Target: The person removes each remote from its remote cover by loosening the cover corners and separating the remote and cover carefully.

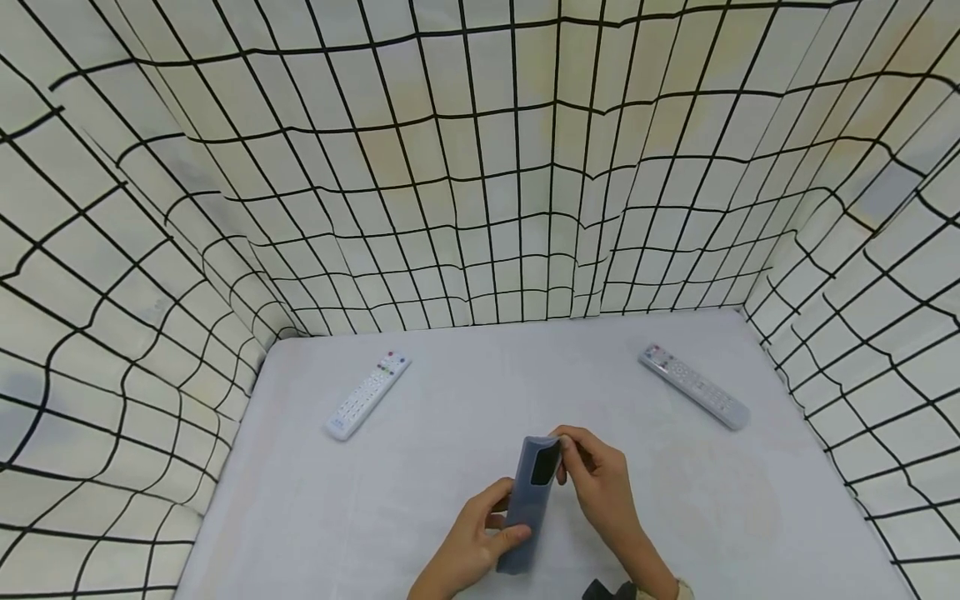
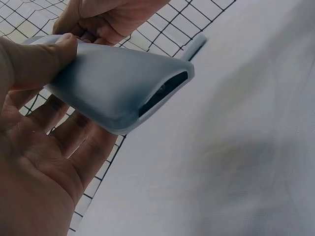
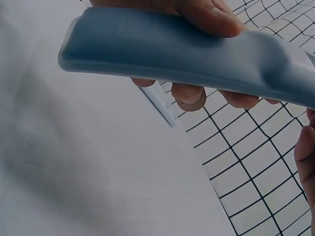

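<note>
A blue-grey, soft-looking remote cover (image 1: 531, 504) is held over the table, with a dark rectangular patch near its far end. My left hand (image 1: 468, 542) grips its lower half, thumb on top and fingers along the underside. At the far right corner, my right hand (image 1: 603, 487) pinches the edge between thumb and fingers. The left wrist view shows a dark slot in the near end of the cover (image 2: 113, 83). Seen from the right wrist, the cover (image 3: 162, 46) has a dent toward the right hand (image 3: 306, 152).
On the white-covered table (image 1: 420, 483), a white remote (image 1: 367, 396) with coloured buttons lies to the left. A second remote (image 1: 693, 386), greyish, lies to the right. White walls with a black grid (image 1: 465, 167) enclose the table at the back and both sides.
</note>
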Motion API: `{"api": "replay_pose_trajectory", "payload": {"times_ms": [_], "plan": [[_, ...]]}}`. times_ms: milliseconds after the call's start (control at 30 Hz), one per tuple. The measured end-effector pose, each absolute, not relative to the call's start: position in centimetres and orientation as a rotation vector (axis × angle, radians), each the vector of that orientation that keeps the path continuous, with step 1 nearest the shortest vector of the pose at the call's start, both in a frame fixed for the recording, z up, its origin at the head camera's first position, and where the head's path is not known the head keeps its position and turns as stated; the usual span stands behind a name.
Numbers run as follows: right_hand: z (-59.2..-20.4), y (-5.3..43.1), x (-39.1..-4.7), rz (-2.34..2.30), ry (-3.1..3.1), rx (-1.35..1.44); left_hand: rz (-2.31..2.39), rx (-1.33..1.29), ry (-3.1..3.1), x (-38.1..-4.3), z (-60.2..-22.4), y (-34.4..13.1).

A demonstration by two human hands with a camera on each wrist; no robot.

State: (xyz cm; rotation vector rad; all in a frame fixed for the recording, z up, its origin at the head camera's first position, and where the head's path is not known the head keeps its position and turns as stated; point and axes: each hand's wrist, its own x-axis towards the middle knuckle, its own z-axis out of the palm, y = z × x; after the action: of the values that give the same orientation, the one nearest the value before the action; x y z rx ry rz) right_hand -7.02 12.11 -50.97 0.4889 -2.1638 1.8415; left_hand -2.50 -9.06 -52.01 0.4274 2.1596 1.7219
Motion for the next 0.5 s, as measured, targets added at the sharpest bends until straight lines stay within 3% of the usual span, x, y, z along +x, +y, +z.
{"api": "replay_pose_trajectory", "payload": {"times_ms": [300,500], "plan": [[-50.86,12.89,-7.6,2.062,-2.194,0.537,1.77,0.439,2.105,-2.82,-52.12,-8.9],[-51.06,13.19,-7.68,2.297,-2.209,0.412,1.785,0.394,2.037,-3.0,-52.51,-8.51]]}}
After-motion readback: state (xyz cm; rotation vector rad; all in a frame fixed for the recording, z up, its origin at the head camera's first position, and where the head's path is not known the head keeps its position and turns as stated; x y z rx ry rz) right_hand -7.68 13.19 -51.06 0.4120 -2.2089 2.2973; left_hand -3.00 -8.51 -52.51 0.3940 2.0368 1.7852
